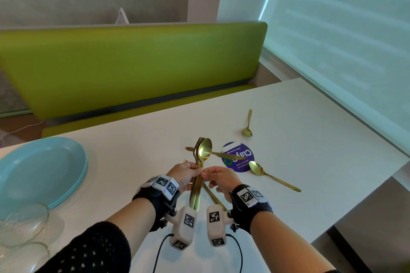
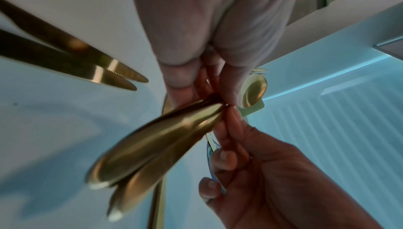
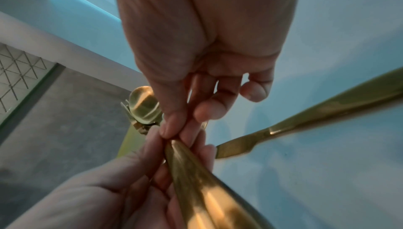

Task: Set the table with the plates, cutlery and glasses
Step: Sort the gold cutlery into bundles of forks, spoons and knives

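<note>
Both forearms reach forward over the white table (image 1: 310, 117), wrists close together, and the two hands meet above its near middle. The left hand (image 1: 182, 174) has its fingers curled round the handles of a bundle of gold cutlery (image 1: 199, 168), forks with a spoon on top, which stands up steeply, heads pointing away from the person and handle ends down between the wrists. The right hand (image 1: 218, 178) comes in from the other side and pinches the same handles between thumb and forefinger just beside the left hand's fingers; its other fingers (image 3: 254, 91) curl loosely underneath and hold nothing. From the left wrist the handle ends fan out toward the camera under both sets of fingertips; from the right wrist the spoon bowl (image 3: 144, 105) shows beyond the knuckles. Below the hands a knife (image 1: 221, 154) lies flat on the table, its blade across a round purple sticker (image 1: 240, 157). A large gold spoon (image 1: 271, 175) lies just right of the sticker, bowl toward it, handle running out to the right. A small gold spoon (image 1: 248, 124) lies farther back, apart from the rest. Another gold handle (image 1: 213, 197) lies on the table under the right hand. At the left edge sits a stack of light blue plates (image 1: 42, 170), with clear glass bowls (image 1: 22, 224) in front of it, nearer the person. A green bench (image 1: 133, 64) runs behind the table.
</note>
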`<control>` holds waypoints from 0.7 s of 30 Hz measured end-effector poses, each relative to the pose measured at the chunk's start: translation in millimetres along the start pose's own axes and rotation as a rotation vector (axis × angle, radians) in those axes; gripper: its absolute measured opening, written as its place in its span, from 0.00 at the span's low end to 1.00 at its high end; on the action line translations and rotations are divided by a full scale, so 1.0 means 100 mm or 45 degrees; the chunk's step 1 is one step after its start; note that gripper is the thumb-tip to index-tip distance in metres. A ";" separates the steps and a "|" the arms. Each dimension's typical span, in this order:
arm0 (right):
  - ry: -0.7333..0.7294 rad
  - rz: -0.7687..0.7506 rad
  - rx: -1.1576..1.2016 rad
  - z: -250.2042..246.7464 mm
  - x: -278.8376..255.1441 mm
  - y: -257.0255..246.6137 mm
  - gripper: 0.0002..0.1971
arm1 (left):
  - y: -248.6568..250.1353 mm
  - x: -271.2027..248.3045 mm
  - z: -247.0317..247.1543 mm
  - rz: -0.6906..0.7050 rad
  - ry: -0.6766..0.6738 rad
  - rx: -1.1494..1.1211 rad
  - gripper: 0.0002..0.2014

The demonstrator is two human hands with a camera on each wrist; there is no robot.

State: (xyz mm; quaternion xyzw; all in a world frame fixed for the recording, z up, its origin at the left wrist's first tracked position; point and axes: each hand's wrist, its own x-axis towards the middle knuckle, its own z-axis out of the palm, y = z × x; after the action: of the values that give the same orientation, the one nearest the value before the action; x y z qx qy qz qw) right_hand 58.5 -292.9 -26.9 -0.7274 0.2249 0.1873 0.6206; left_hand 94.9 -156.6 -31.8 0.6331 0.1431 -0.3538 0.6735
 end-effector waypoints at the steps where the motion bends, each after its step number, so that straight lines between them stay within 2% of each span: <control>1: 0.002 -0.008 -0.005 -0.02 0.00 0.00 0.05 | 0.00 0.01 0.01 -0.005 -0.009 0.003 0.01; 13: -0.105 0.016 0.003 -0.35 0.13 -0.01 0.05 | 0.06 0.07 0.23 -0.004 -0.094 0.029 0.04; 17: -0.103 0.010 0.034 -0.43 0.15 0.01 0.11 | 0.07 0.08 0.30 -0.017 -0.139 0.016 0.02; 21: -0.045 0.006 -0.123 -0.49 0.15 0.01 0.13 | 0.09 0.10 0.35 -0.032 -0.153 0.055 0.03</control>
State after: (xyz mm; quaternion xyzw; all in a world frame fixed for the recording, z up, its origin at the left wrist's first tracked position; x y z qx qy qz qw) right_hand 70.3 -342.7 -28.4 -0.7526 0.2062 0.2122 0.5883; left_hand 98.9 -193.5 -26.1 0.6232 0.1027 -0.4026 0.6626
